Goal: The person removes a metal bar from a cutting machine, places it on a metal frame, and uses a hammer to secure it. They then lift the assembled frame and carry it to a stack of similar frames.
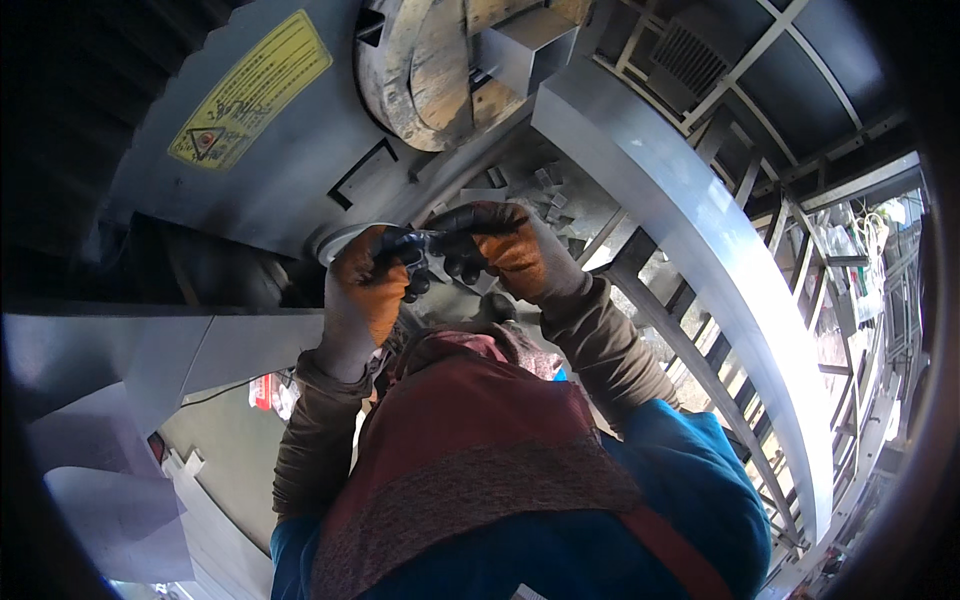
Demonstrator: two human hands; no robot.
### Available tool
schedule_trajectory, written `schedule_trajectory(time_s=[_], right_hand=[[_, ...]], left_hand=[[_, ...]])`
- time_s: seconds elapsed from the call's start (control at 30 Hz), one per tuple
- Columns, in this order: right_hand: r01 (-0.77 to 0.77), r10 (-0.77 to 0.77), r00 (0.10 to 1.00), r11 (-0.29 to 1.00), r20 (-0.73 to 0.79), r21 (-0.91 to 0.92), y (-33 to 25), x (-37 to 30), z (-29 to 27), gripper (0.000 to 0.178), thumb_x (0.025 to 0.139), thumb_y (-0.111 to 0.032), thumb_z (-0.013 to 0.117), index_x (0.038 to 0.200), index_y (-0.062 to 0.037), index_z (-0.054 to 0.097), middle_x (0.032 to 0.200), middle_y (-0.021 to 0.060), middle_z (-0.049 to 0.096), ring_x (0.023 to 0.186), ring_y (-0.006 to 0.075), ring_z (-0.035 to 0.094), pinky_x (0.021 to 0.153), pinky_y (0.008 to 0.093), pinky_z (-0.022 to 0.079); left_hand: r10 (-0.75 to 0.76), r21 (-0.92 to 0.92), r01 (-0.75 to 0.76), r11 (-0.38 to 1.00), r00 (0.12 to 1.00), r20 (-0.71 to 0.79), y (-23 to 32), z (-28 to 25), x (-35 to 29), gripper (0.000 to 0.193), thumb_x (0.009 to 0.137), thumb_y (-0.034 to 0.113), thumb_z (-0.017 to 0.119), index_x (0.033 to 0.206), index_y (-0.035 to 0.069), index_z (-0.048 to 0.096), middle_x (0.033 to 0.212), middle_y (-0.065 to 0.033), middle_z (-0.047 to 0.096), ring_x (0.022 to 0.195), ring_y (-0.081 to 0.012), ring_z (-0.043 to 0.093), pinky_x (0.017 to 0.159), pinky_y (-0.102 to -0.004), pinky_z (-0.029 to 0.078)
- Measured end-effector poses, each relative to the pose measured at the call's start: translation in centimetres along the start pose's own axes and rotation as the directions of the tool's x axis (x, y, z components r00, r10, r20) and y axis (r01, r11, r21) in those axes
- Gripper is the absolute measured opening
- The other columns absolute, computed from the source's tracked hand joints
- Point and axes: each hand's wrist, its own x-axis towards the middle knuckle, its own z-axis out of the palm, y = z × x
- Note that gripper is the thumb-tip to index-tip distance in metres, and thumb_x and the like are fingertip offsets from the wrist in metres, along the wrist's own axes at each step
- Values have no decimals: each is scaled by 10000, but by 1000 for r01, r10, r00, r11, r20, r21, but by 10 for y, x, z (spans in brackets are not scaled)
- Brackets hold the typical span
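My left hand (372, 285) and my right hand (505, 243), both in orange work gloves with black fingertips, meet in front of my chest. The fingers of both are bent and pinched together around a small spot between them. A bit of something pale and shiny shows there, too small and too covered by the gloves to name. Just beyond my left hand is the curved pale rim (345, 238) of a round part. Behind my right hand, small cut metal pieces (550, 195) lie scattered.
A grey machine panel (290, 130) with a yellow warning label (250, 90) stands at the far left. Ahead is a worn round part (425, 80) beside a square metal tube (530, 45). A long rectangular metal tube (700, 220) crosses the right side above a steel frame (690, 350).
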Motion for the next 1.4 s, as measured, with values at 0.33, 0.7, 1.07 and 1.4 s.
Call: schedule_trajectory(time_s=[0.33,0.7,1.07,1.4], right_hand=[[-149,138,989,907,56,393,0,1,-19,228,968,-11,655,1188,19,709,1055,102,744,888,141,706,773,280,599],[-66,62,998,947,24,315,26,6,-39,179,941,21,655,1108,27,720,1037,110,727,895,142,701,762,262,597],[-5,-5,999,951,33,309,13,12,-33,180,992,-12,622,1157,3,694,1017,72,728,822,115,678,686,222,566],[92,-52,993,892,-102,444,-1,4,-10,106,999,-71,648,1087,-22,679,972,47,718,842,115,689,691,238,560]], left_hand=[[13,18,-16,1000,990,143,18,2,18,154,956,25,605,1101,-2,650,961,-27,703,861,-72,630,783,-248,514],[16,40,-21,999,993,116,24,4,34,166,980,-53,577,1114,5,656,980,-26,700,863,-77,644,791,-244,542],[53,97,-78,992,970,238,25,1,44,196,979,-11,635,1172,-26,663,965,-40,697,860,-85,654,794,-234,549],[29,-68,-25,997,999,47,9,7,32,193,957,-37,600,1125,-28,694,1003,-29,714,925,-75,652,838,-236,525]])
